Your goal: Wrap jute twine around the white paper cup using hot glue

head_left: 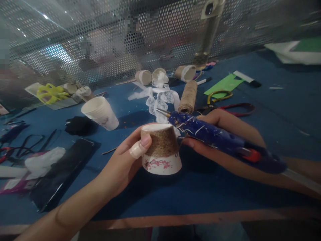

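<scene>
My left hand (132, 150) grips a paper cup (162, 165) turned upside down, its thumb pressed on the side. Brown twine wraps the cup's upper part, and a pink blossom print shows on the white band below. A bandage (137, 149) covers part of the thumb. In my right hand (225, 130) is a blue glue gun (208, 134) with a red part near its rear end. Its metal nozzle points left, just above and behind the cup. Behind the glue gun a spool of twine (188, 95) stands on the blue table.
A stack of paper cups (100, 112) leans at left centre. White lace ribbon (160, 98) lies behind my hands, near several twine-wrapped cups. Yellow scissors (51, 93), red-handled pliers (240, 108) and a black flat case (67, 170) lie around. A perforated metal screen (112, 47) borders the back.
</scene>
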`<move>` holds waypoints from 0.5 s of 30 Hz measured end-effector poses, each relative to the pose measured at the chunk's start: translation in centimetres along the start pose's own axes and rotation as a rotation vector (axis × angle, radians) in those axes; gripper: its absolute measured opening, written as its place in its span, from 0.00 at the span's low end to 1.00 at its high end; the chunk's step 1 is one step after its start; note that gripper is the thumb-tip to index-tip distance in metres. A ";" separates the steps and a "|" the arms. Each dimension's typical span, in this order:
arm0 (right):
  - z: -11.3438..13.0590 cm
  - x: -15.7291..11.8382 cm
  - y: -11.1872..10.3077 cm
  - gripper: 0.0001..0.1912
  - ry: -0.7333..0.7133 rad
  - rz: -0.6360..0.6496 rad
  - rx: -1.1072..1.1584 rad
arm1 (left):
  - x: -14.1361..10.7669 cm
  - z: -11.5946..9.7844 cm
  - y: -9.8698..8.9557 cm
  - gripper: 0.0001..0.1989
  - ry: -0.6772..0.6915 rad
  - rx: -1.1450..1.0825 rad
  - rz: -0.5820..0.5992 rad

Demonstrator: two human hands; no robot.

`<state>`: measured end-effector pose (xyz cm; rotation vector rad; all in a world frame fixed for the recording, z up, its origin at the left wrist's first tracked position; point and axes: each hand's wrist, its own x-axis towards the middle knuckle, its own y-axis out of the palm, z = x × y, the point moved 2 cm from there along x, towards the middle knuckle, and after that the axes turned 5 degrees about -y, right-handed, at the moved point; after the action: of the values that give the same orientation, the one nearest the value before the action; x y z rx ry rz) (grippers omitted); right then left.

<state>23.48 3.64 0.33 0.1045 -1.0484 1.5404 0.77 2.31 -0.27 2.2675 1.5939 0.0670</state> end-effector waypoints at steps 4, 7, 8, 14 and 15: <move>0.1 0.0 0.2 0.12 0.015 -0.007 -0.034 | -0.2 0.1 0.1 0.19 -0.046 0.004 0.003; 0.1 0.0 0.3 0.10 0.005 -0.006 -0.046 | -0.2 0.0 0.3 0.21 -0.053 0.050 0.023; 0.2 0.0 0.4 0.11 -0.003 -0.012 -0.048 | -0.1 0.0 0.4 0.22 -0.055 0.069 0.021; 0.5 -0.2 0.3 0.13 -0.037 -0.008 -0.027 | 0.0 -0.1 0.5 0.24 -0.074 0.073 -0.041; 0.5 -0.2 0.3 0.12 -0.041 0.001 -0.010 | 0.0 -0.1 0.4 0.24 -0.066 0.060 -0.058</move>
<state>23.07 3.20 0.39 0.1290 -1.0885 1.5389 1.10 2.26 -0.02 2.2422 1.6470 -0.0713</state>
